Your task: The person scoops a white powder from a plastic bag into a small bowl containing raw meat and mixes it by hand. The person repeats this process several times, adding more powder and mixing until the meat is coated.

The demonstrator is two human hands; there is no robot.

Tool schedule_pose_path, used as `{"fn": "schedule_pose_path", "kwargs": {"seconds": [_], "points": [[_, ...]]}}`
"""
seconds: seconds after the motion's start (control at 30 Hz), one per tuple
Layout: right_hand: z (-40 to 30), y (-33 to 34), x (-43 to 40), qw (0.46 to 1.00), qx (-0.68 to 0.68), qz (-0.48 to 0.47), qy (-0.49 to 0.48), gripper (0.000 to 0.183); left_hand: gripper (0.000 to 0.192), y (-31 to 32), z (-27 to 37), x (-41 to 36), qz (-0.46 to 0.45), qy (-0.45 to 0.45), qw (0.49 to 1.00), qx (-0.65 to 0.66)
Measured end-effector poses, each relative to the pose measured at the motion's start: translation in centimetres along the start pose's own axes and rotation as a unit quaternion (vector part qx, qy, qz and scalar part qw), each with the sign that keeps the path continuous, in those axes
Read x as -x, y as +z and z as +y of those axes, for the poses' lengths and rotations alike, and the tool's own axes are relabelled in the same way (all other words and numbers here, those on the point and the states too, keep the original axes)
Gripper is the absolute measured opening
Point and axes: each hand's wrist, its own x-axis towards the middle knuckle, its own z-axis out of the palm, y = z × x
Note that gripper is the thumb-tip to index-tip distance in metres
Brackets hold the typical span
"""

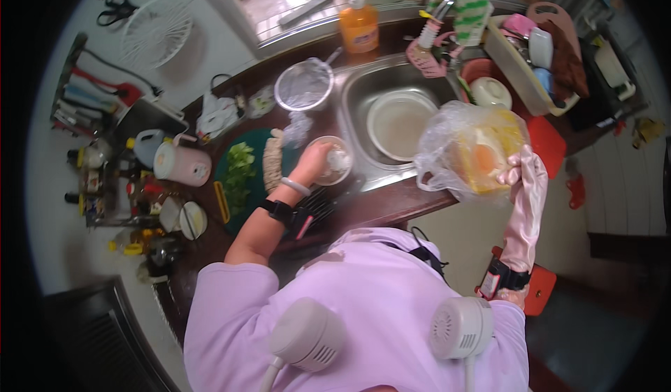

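Note:
My bare left hand (314, 160) reaches into a small bowl (335, 178) with white powder or flakes in it; the fingertips are partly hidden, so its grip is unclear. My right hand (519, 169), in a long pink rubber glove, pinches the edge of a clear plastic bag (445, 140). Yellow packaging with an orange round mark shows in the bag, which hangs by the counter's front edge. Left of the bowl, chopped greens (238, 174) and a long pale, speckled food piece (272, 161) lie on a green cutting board (257, 138).
A steel sink (361, 98) holds a white basin (401, 124) with cloudy water. Behind stand a plastic-lined bowl (304, 85) and an orange soap bottle (359, 28). A dish rack (516, 67) is at the right; a pink kettle (183, 164) and bottles crowd the left.

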Motion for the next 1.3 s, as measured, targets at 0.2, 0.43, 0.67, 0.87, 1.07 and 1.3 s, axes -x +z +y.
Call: {"fn": "schedule_pose_path", "kwargs": {"seconds": [0.2,0.43,0.67,0.87,1.07,1.3], "points": [[0.6,4.3,2.0,0.996,0.022,-0.08,0.033,0.03,0.053,-2.2,0.7,2.0,-0.05,0.042,0.998,0.013],[1.1,8.2,2.6,0.982,-0.003,-0.169,0.088,0.026,0.048,-0.1,0.0,0.9,-0.097,0.115,0.983,-0.1],[1.9,11.3,3.8,0.958,0.036,-0.268,0.095,0.032,0.039,1.5,-0.3,-0.7,0.008,-0.024,1.0,0.004],[1.9,11.8,3.9,0.964,0.068,-0.24,0.088,0.03,0.044,0.8,-1.2,1.2,0.04,-0.093,0.985,0.136],[2.3,11.9,4.0,0.964,0.069,-0.243,0.088,0.03,0.046,-0.7,-0.8,1.9,-0.025,0.028,0.999,-0.005],[2.3,12.1,3.9,0.956,0.077,-0.27,0.088,0.031,0.015,0.1,-0.2,0.7,0.044,0.094,0.991,-0.09]]}}
